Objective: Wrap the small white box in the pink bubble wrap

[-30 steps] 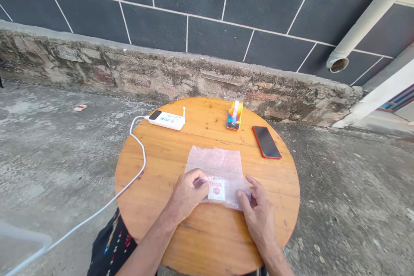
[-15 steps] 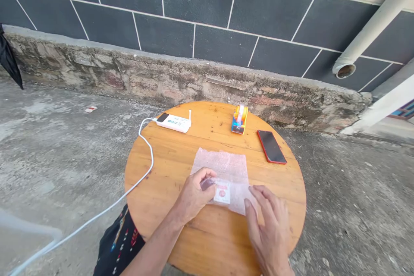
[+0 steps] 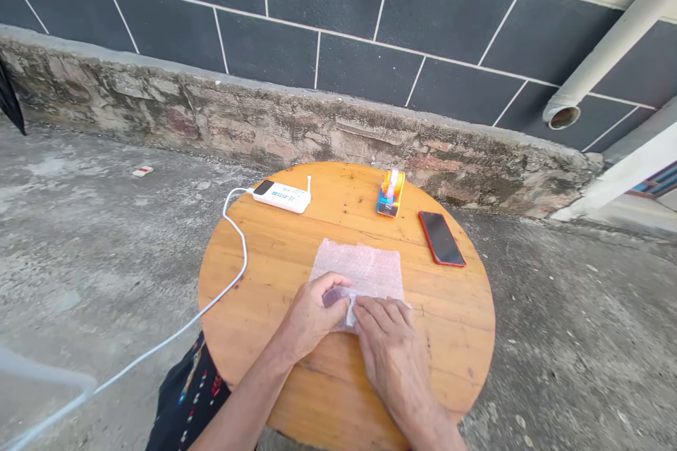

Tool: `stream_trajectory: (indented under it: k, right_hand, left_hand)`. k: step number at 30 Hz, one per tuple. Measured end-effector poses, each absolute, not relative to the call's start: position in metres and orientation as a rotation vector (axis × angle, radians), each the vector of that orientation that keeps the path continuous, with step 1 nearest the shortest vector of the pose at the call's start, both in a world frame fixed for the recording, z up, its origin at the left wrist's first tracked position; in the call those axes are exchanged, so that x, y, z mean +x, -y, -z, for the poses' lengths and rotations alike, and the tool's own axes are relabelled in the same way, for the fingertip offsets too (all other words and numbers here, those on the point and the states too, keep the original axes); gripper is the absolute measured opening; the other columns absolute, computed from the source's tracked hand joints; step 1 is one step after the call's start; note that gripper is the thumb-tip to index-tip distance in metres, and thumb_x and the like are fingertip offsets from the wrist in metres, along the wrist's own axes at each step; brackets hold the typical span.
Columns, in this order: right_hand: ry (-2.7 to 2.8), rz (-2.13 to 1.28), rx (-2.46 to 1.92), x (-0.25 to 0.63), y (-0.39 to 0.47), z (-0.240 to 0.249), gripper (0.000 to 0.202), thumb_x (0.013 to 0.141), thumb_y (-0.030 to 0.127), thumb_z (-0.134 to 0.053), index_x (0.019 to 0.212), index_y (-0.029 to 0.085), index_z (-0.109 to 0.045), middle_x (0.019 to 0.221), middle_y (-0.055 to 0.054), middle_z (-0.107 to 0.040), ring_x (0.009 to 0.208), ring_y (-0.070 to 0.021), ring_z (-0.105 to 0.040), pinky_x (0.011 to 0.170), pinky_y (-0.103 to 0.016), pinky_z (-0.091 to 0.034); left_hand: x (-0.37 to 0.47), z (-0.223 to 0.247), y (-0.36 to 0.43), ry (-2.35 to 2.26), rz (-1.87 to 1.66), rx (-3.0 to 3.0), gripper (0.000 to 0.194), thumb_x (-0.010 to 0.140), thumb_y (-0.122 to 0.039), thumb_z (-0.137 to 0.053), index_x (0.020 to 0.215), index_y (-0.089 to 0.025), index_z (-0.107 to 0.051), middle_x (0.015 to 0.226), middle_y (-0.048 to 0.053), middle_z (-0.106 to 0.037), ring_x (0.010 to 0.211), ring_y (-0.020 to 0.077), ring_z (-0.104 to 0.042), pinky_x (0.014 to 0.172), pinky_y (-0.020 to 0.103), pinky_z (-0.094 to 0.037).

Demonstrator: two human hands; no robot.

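A pinkish, see-through sheet of packing wrap (image 3: 364,264) lies on the table, its near part folded over a small flat item with a white label (image 3: 351,311). The item's kind is hidden by the wrap and my fingers. My left hand (image 3: 317,310) curls thumb and fingers around the left end of the wrapped item. From the right, my right hand (image 3: 388,335) lies over the folded wrap, its fingers bent and close together on it. Only a strip of the white label shows between the two hands.
On the round wooden table (image 3: 254,338) are a white device (image 3: 282,196) with a white cable (image 3: 244,254), a tape dispenser (image 3: 390,194) and a red-edged phone (image 3: 441,238). A stone-based wall (image 3: 296,130) stands behind the table.
My right hand has moved left, from the wrap's right edge onto the label, bringing the right part of the folded wrap over. My left hand keeps its place on the item.
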State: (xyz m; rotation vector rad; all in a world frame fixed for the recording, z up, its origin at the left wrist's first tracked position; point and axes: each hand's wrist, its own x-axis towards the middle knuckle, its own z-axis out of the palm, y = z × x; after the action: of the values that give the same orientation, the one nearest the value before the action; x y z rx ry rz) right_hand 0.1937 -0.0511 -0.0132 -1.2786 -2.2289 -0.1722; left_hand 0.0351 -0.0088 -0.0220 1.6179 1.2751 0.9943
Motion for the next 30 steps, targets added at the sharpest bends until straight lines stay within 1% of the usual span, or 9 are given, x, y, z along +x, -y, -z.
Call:
stream_trajectory:
  k: [4, 9, 15, 17, 20, 21, 23, 26, 30]
  right_hand:
    - [2.259, 0.158, -1.306, 0.194, 0.051, 0.010, 0.026, 0.088, 0.007, -0.044, 0.100, 0.019, -0.064, 0.105, -0.005, -0.069, 0.088, -0.0210, -0.059, 0.092, -0.040, -0.035]
    - [2.285, 0.161, -1.326, 0.195, 0.050, 0.011, 0.022, 0.088, 0.008, -0.047, 0.099, 0.018, -0.062, 0.107, -0.004, -0.069, 0.088, -0.0211, -0.058, 0.092, -0.040, -0.033]
    - [2.308, 0.145, -1.335, 0.196, 0.049, 0.009, 0.023, 0.088, 0.007, -0.047, 0.098, 0.021, -0.061, 0.105, -0.003, -0.069, 0.087, -0.0200, -0.058, 0.090, -0.039, -0.032]
    - [2.314, 0.143, -1.328, 0.196, 0.048, 0.009, 0.024, 0.086, 0.006, -0.048, 0.098, 0.022, -0.061, 0.105, -0.002, -0.069, 0.087, -0.0200, -0.058, 0.089, -0.039, -0.032]
    - [2.316, 0.155, -1.308, 0.198, 0.048, 0.009, 0.025, 0.084, 0.005, -0.050, 0.098, 0.022, -0.061, 0.103, -0.001, -0.069, 0.086, -0.0200, -0.058, 0.088, -0.039, -0.031]
    - [2.316, 0.164, -1.302, 0.198, 0.047, 0.009, 0.025, 0.083, 0.005, -0.050, 0.097, 0.022, -0.062, 0.102, -0.001, -0.069, 0.085, -0.0199, -0.058, 0.088, -0.039, -0.031]
    - [2.326, 0.185, -1.294, 0.198, 0.047, 0.007, 0.025, 0.083, 0.004, -0.051, 0.097, 0.022, -0.062, 0.101, -0.002, -0.069, 0.084, -0.0197, -0.058, 0.087, -0.038, -0.032]
    - [2.357, 0.201, -1.303, 0.198, 0.047, 0.004, 0.023, 0.082, 0.004, -0.054, 0.094, 0.021, -0.063, 0.100, -0.001, -0.069, 0.082, -0.0198, -0.057, 0.084, -0.037, -0.033]
    - [2.377, 0.190, -1.309, 0.199, 0.045, 0.001, 0.021, 0.082, 0.006, -0.056, 0.094, 0.022, -0.064, 0.099, -0.001, -0.069, 0.084, -0.0198, -0.057, 0.082, -0.036, -0.034]
  left_hand:
    - [0.018, 0.017, 0.013, -1.350, -0.978, 1.660, 0.021, 0.076, -0.021, -0.054, 0.094, -0.020, -0.065, 0.083, 0.000, -0.067, 0.077, 0.0166, -0.060, 0.070, 0.024, -0.043]
    - [-0.007, 0.017, 0.022, -1.470, -0.881, 1.700, 0.018, 0.079, -0.023, -0.051, 0.090, -0.019, -0.065, 0.069, -0.001, -0.064, 0.064, 0.0159, -0.057, 0.059, 0.024, -0.040]
    - [-0.026, 0.025, 0.040, -1.571, -0.889, 1.591, 0.017, 0.079, -0.029, -0.054, 0.089, -0.020, -0.064, 0.073, 0.001, -0.066, 0.070, 0.0180, -0.061, 0.066, 0.027, -0.045]
    - [-0.031, 0.026, 0.047, -1.572, -0.876, 1.457, 0.025, 0.079, -0.037, -0.056, 0.094, -0.018, -0.062, 0.072, 0.001, -0.065, 0.067, 0.0183, -0.061, 0.060, 0.027, -0.046]
    - [-0.032, 0.025, 0.058, -1.516, -0.831, 1.153, 0.050, 0.076, -0.048, -0.059, 0.111, -0.013, -0.054, 0.074, 0.004, -0.066, 0.059, 0.0178, -0.061, 0.049, 0.026, -0.045]
    - [-0.031, 0.024, 0.061, -1.482, -0.839, 1.040, 0.057, 0.074, -0.050, -0.062, 0.116, -0.012, -0.052, 0.079, 0.007, -0.067, 0.061, 0.0184, -0.063, 0.049, 0.026, -0.047]
    - [-0.025, 0.022, 0.068, -1.382, -0.891, 0.839, 0.065, 0.071, -0.051, -0.066, 0.120, -0.012, -0.049, 0.093, 0.012, -0.068, 0.074, 0.0213, -0.067, 0.057, 0.029, -0.054]
    - [-0.010, 0.020, 0.073, -1.283, -0.930, 0.680, 0.057, 0.071, -0.046, -0.070, 0.114, -0.012, -0.054, 0.100, 0.014, -0.067, 0.086, 0.0231, -0.066, 0.062, 0.029, -0.057]
    - [0.006, 0.020, 0.066, -1.307, -0.926, 0.662, 0.040, 0.074, -0.041, -0.069, 0.099, -0.011, -0.061, 0.092, 0.012, -0.066, 0.077, 0.0191, -0.067, 0.053, 0.024, -0.055]
